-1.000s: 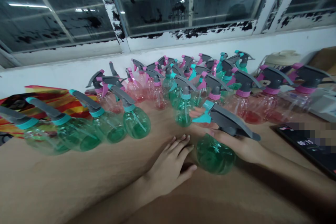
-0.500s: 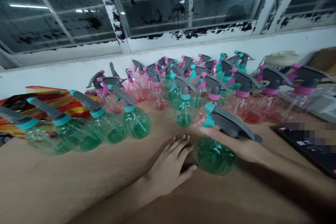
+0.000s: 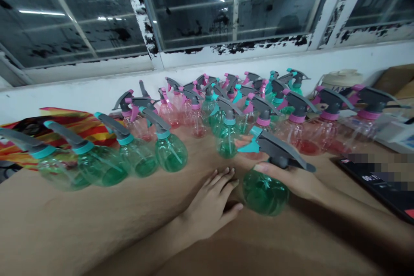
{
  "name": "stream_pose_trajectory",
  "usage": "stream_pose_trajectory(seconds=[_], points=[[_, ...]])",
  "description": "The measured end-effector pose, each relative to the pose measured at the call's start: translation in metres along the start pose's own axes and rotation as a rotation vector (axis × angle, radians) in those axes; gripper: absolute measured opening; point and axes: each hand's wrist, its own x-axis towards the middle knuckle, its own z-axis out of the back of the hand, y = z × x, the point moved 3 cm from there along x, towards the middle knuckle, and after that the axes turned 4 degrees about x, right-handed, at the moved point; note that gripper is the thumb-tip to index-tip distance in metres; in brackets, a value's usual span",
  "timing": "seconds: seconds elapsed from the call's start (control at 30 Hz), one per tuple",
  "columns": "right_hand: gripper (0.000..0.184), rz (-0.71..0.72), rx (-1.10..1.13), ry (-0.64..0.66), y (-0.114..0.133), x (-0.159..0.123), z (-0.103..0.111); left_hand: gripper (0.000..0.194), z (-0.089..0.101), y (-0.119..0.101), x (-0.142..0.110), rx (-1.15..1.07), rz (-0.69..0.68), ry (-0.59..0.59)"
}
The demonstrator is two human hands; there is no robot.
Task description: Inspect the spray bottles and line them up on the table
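My right hand (image 3: 291, 177) is wrapped around the neck of a green spray bottle (image 3: 265, 190) with a grey head and teal trigger, standing on the brown table (image 3: 97, 228); a finger reaches the trigger. My left hand (image 3: 210, 205) lies flat on the table just left of that bottle, fingers stretched out, holding nothing. A row of green spray bottles (image 3: 170, 151) stands to the left.
Several pink and green spray bottles (image 3: 261, 112) crowd the back of the table under the white sill. A red and yellow striped cloth (image 3: 74, 125) lies at the far left. A dark phone (image 3: 384, 187) lies at the right, with a cream container (image 3: 339, 79) behind.
The view has tilted a little downward. My right hand keeps its hold on the green bottle, with the trigger finger shifting slightly. My left hand has stayed flat.
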Motion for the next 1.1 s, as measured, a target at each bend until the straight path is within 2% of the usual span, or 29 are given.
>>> stream_pose_trajectory(seconds=[0.2, 0.37, 0.53, 0.63, 0.7, 0.77, 0.93, 1.1], points=[[0.041, 0.045, 0.044, -0.102, -0.009, -0.002, 0.004, 0.048, -0.001, 0.000, -0.001, -0.001, 0.000, -0.018], [0.055, 0.110, -0.012, -0.029, -0.004, -0.001, 0.010, 0.047, 0.001, 0.000, -0.002, -0.001, -0.004, -0.034], [0.070, 0.092, -0.217, 0.014, 0.007, -0.017, 0.022, 0.046, 0.001, 0.000, -0.002, -0.002, 0.004, -0.047], [0.061, 0.063, -0.376, 0.079, 0.005, -0.035, 0.028, 0.044, 0.000, 0.000, -0.003, 0.007, 0.000, -0.067], [0.052, 0.063, -0.470, 0.085, 0.003, -0.046, 0.031, 0.043, -0.001, 0.000, -0.004, 0.015, -0.003, -0.084], [0.052, 0.055, -0.499, 0.079, 0.003, -0.052, 0.031, 0.041, -0.001, 0.001, -0.007, 0.018, -0.002, -0.101], [0.048, 0.005, -0.437, 0.050, 0.013, -0.047, 0.016, 0.039, 0.003, 0.007, -0.023, 0.019, 0.012, -0.125], [0.054, 0.013, -0.351, 0.046, 0.010, -0.022, -0.015, 0.037, 0.010, 0.018, -0.052, 0.017, 0.047, -0.134]])
